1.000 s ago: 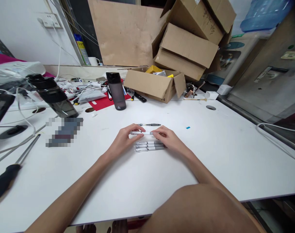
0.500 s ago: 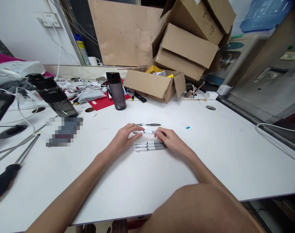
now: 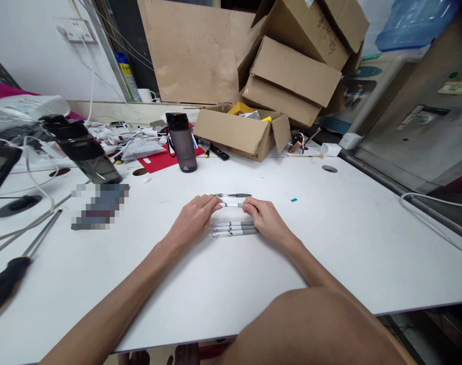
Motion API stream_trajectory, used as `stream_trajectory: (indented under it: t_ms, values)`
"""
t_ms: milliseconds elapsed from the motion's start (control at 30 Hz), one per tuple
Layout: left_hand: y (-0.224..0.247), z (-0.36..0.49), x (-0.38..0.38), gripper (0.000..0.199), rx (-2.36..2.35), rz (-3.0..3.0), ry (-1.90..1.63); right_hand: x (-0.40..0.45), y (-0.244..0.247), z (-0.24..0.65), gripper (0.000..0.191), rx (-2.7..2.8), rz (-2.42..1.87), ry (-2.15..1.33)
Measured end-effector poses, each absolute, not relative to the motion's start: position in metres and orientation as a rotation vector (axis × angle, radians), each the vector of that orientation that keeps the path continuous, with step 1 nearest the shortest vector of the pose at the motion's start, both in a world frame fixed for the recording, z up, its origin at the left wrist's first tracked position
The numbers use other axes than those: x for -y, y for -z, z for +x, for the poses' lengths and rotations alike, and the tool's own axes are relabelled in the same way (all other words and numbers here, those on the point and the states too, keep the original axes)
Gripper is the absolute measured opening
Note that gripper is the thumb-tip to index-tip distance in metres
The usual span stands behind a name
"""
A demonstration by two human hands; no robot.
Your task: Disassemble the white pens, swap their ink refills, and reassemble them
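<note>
Ends of white pen (image 3: 233,205) hidden by fingers (image 3: 213,202), screwdriver handle (image 3: 7,283) cut off

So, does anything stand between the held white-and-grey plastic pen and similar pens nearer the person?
Nothing visible: white tabletop separates the held pen from the nearer pens, with left hand and right hand alongside.

A flat white worktop (image 3: 330,243) carries three clear-and-grey pens (image 3: 234,229) side by side, with a dark, clear-barrelled pen (image 3: 234,195) beyond them. A small blue rectangular scrap (image 3: 294,199) lies to their right. Farther back stand a translucent grey bottle with a black lid (image 3: 184,144) and an open brown cardboard box (image 3: 234,133), a black remote control (image 3: 219,152) between them.
</note>
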State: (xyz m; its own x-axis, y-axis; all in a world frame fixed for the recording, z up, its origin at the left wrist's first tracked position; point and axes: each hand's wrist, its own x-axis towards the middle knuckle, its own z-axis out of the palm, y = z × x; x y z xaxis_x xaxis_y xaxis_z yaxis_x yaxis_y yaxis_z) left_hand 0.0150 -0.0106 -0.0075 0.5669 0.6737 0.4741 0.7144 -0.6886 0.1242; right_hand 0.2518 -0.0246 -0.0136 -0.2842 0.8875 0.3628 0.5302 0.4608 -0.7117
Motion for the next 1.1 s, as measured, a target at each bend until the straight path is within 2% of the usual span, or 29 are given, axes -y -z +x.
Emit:
stream_trajectory:
  t_ms: [200, 333, 567, 833, 933, 1100]
  values:
    - [0.008, 0.016, 0.013, 0.026, 1.254, -2.702, 0.733, 0.023, 0.016, 0.251, 0.025, 1.976, -1.160, -0.483]
    - [0.011, 0.013, 0.012, 0.030, 1.357, -2.730, 0.672, 0.022, 0.018, 0.252, 0.023, 1.984, -1.145, -0.423]
    - [0.009, 0.012, 0.009, 0.035, 1.434, -2.765, 0.789, 0.022, 0.013, 0.255, 0.010, 1.904, -1.062, -0.563]
    - [0.003, 0.013, 0.014, 0.035, 1.483, -2.864, 0.858, 0.025, 0.007, 0.256, 0.023, 1.815, -1.105, -0.809]
    - [0.003, 0.013, 0.014, 0.035, 1.501, -2.885, 0.877, 0.023, 0.008, 0.257, 0.013, 1.810, -1.029, -0.782]
    - [0.001, 0.014, 0.014, 0.035, 1.496, -2.899, 0.901, 0.021, 0.009, 0.257, 0.017, 1.737, -1.013, -0.859]
